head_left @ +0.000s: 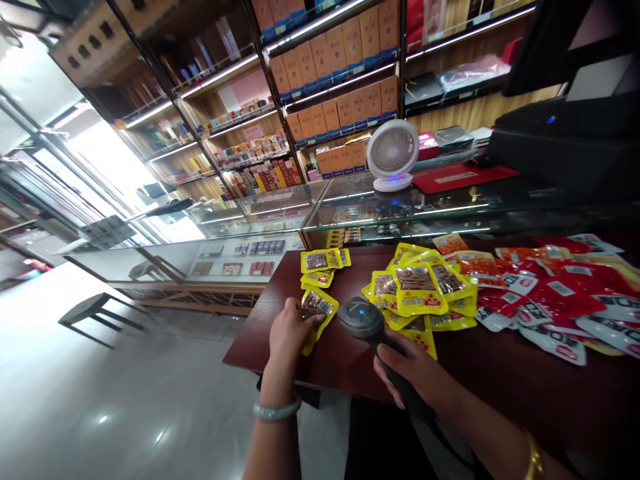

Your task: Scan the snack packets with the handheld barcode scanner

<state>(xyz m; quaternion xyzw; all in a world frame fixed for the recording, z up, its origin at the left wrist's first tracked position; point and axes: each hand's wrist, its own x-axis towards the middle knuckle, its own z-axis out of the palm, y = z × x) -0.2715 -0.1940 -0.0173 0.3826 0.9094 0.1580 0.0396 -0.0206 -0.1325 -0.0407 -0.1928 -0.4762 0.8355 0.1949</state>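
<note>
My left hand [294, 328] pinches a yellow snack packet [320, 308] with a clear window near the table's left edge. Wrapped round the handle of a black barcode scanner [361, 319], my right hand [407, 367] holds it just right of that packet; a blue light glows on the scanner's head. Beyond the left hand lies a small stack of yellow packets [320, 261]. A larger heap of the same yellow packets [420, 288] spreads behind and to the right of the scanner, some partly hidden by the right hand.
Red and white packets [560, 290] and orange packets [477, 265] cover the right of the dark red table [273, 320]. Behind it runs a glass display counter [345, 200] with a white fan [393, 150] and red mat [465, 177]. A stool [93, 307] stands at left.
</note>
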